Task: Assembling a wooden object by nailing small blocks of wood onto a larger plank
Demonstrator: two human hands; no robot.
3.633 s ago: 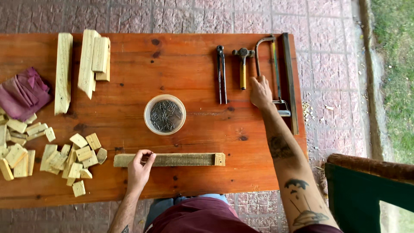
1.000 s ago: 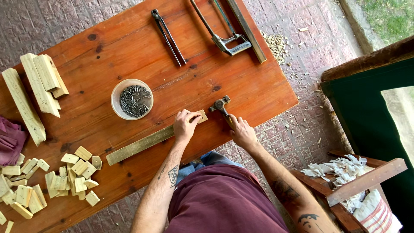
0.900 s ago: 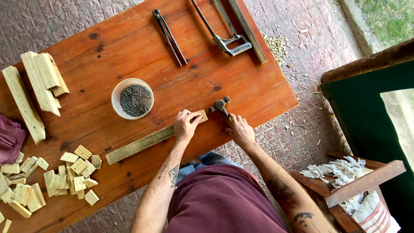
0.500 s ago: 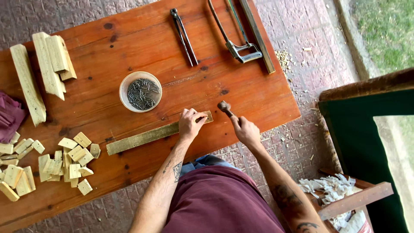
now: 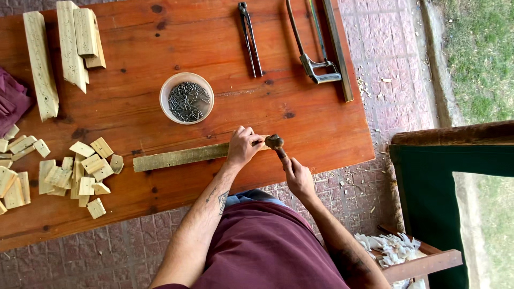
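Head view: left hand pinching wooden strip, hammer gripped in right hand.

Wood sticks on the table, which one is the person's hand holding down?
The long thin strip lying across the table's front, under the left hand. The thicker sticks lie untouched at the far left corner.

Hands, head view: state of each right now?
Left hand: fingers pinched over the end of the wooden strip, pressing it to the table.
Right hand: closed on the hammer.
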